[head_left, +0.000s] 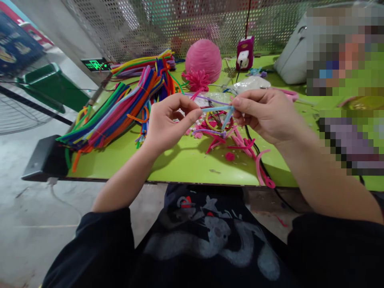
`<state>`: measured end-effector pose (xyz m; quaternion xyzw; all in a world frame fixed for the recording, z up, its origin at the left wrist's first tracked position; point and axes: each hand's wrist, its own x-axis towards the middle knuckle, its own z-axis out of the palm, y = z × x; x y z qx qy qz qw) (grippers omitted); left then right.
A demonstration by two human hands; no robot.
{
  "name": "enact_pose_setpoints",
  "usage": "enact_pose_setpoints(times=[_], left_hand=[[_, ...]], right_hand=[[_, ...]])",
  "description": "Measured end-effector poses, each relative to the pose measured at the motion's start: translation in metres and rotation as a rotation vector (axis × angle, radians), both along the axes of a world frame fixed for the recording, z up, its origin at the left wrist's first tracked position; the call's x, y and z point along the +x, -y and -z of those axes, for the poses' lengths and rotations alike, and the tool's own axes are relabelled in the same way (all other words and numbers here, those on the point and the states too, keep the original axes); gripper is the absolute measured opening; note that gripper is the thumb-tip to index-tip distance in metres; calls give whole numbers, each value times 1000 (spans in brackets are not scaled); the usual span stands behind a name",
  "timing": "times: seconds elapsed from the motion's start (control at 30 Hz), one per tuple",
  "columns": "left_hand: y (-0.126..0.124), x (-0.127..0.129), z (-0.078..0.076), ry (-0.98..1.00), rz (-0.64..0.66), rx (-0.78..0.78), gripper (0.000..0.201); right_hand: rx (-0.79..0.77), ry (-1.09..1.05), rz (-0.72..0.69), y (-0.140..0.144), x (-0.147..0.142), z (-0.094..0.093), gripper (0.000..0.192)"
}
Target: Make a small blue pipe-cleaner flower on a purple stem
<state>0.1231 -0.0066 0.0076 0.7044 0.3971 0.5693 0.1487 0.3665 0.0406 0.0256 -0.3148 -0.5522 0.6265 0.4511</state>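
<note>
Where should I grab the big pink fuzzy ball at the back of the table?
Take the pink ball around its wide rounded sides with a two-handed grip from above. It is a dome with no handle, resting on the green table. Come from the front, since the mesh wall stands close behind it.

Heavy pixel blocks are blotting out the far right of the tabletop, so whatever is there cannot be told. The right hand is covering the end of the light blue pipe cleaner. The colourful bundle is trailing off past the tabletop's left edge.
</note>
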Motion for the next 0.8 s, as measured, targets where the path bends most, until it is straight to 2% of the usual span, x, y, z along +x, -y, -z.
enact_pose_setpoints(times=[0.13,0.27,0.43,0.53,0.67,0.8], left_hand=[[-9,-6,4,36,36,-94,42],[-15,-9,9,-57,63,-118,39],[-6,1,10,-298,74,50,20],[1,9,11,-388,77,164,10],[3,12,13,-362,74,193,18],[0,8,14,-289,135,277,8]], right_hand=[[42,14,-5,2,1,2,18],[103,76,-30,5,-1,7,22],[261,157,4,9,-9,14,35],[412,170,38,15,-12,14,34],[657,225,139,25,-10,13,18],[829,259,107,29,-5,13,12]])
